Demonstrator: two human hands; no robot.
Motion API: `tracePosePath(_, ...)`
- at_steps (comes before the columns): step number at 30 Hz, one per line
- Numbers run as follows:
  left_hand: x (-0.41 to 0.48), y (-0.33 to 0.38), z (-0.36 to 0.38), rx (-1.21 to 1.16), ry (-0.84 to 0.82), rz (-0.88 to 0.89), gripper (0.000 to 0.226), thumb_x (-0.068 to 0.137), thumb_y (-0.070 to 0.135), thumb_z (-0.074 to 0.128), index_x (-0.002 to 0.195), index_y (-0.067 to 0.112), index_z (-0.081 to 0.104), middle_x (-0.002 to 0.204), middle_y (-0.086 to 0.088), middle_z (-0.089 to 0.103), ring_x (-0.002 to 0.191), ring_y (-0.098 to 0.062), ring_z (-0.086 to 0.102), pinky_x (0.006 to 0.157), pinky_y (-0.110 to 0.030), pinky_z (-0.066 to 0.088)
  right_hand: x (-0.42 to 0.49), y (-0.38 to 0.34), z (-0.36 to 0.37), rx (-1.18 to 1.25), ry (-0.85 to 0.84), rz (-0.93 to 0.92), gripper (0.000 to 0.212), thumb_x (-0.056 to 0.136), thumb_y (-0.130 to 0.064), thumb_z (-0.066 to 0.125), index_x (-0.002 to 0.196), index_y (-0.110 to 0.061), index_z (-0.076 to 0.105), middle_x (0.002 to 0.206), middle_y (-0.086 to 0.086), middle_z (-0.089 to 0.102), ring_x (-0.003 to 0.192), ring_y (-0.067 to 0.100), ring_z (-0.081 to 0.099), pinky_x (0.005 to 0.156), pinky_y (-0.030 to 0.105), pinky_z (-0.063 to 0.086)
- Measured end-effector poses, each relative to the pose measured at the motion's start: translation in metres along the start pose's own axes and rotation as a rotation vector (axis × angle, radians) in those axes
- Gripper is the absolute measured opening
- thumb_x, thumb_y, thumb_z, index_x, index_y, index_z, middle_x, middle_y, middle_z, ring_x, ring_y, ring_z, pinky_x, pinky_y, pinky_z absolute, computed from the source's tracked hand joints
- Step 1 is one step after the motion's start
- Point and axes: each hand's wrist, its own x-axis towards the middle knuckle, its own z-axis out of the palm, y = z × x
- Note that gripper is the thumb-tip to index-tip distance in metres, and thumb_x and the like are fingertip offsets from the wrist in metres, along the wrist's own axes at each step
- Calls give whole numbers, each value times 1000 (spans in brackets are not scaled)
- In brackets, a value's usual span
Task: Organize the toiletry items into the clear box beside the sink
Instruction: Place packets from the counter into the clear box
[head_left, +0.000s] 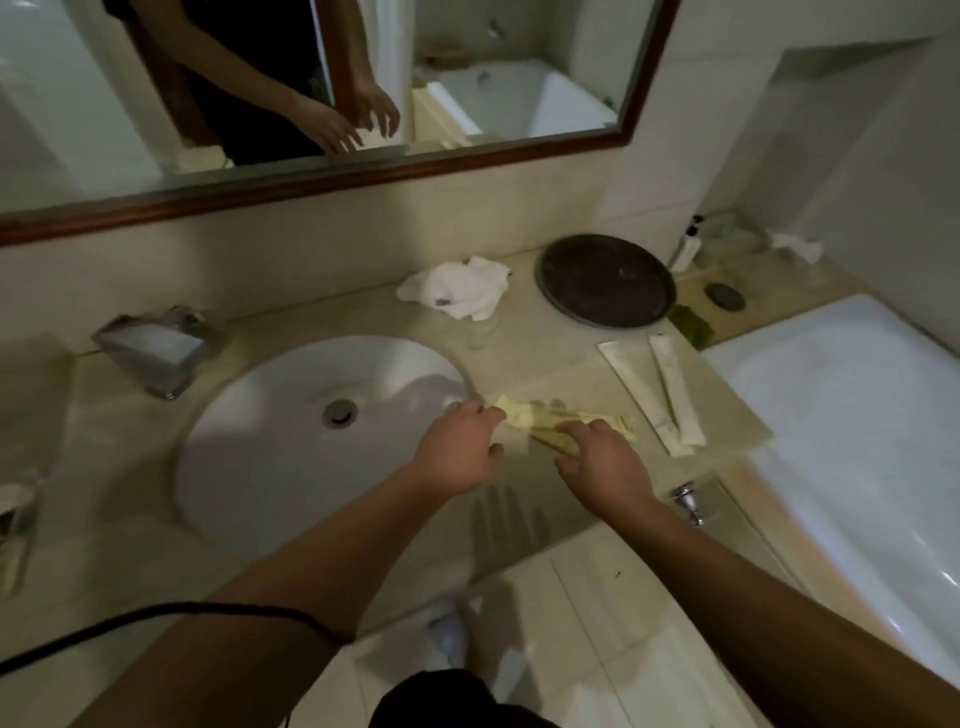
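L grip (457, 452) seems curled on packets (519, 415), R grip (602, 462) unclear (blur); square the stack w/ both, clear of sink (260, 447).

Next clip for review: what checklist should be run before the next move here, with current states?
1. Left hand at yellow packets: ok.
2. Right hand at same packets: ok.
3. Firm grip on packets: cannot tell, blurred.
4. Clear box outline visible: cannot tell.
5. White sachets stowed: not ok, lying on counter.
6. White cloth away from hands: ok.
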Motion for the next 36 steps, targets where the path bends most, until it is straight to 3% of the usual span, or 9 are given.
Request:
tracePosePath(4, 59, 13, 12, -35, -52, 39, 45, 82, 26, 54, 127, 23, 51, 123, -10, 53, 116, -31, 51, 96, -43, 47, 22, 33, -10, 6, 6, 60, 45, 86, -33, 60, 129, -23, 56, 116, 9, 59, 107, 29, 57, 89, 37, 49)
tracePosePath(8, 102, 14, 21, 10, -117, 6, 54, 78, 22, 61, 130, 16, 49, 133, -13, 49, 123, -34, 43, 101, -39, 41, 52, 51, -17, -13, -30, 61, 44, 87, -33, 60, 130, -23, 55, 117, 6, 59, 107, 26, 56, 89, 36, 48)
tracePosePath(12, 118, 1, 35, 103, -93, 19, 47, 71, 20, 64, 117, 14, 55, 122, -10, 53, 114, -33, 49, 92, -42, 46, 78, 60, -11, 19, -33, 53, 42, 89, -29, 60, 130, -27, 53, 126, 1, 55, 114, 20, 52, 91, 34, 45)
tracePosePath(16, 119, 2, 39, 204, -95, -31, 36, 76, 23, 58, 112, 16, 58, 113, -10, 53, 107, -32, 49, 79, -39, 44, 96, 71, -3, -7, -160, -8, 40, 90, -21, 58, 130, -23, 54, 126, 7, 53, 110, 24, 55, 88, 33, 47)
tracePosePath(21, 127, 6, 37, 235, -192, -123, 39, 76, 24, 62, 114, 14, 55, 114, -11, 55, 109, -31, 47, 85, -39, 46, 115, 82, -1, -89, -303, -79, 35, 84, -26, 63, 118, -22, 55, 115, 6, 54, 104, 25, 54, 82, 33, 46)
tracePosePath(26, 114, 15, 39, 162, -225, -253, 40, 75, 31, 68, 110, 14, 56, 115, -12, 47, 109, -32, 44, 88, -41, 47, 133, 89, -3, -174, -471, -213, 31, 84, -30, 60, 111, -16, 63, 113, 11, 60, 102, 28, 57, 79, 33, 47)
tracePosePath(30, 92, 23, 39, 172, -210, -335, 41, 75, 35, 71, 105, 14, 54, 112, -10, 54, 103, -30, 52, 82, -40, 46, 140, 86, -5, -175, -526, -319, 23, 85, -35, 60, 96, -17, 68, 101, 9, 66, 92, 28, 61, 69, 30, 42)
tracePosePath(36, 43, 27, 53, -146, -177, -505, 32, 75, 28, 76, 97, 9, 62, 103, -10, 63, 93, -27, 60, 74, -32, 45, 135, 76, -10, -36, -558, -347, 16, 88, -31, 59, 93, -17, 67, 91, 7, 68, 80, 21, 63, 67, 36, 53)
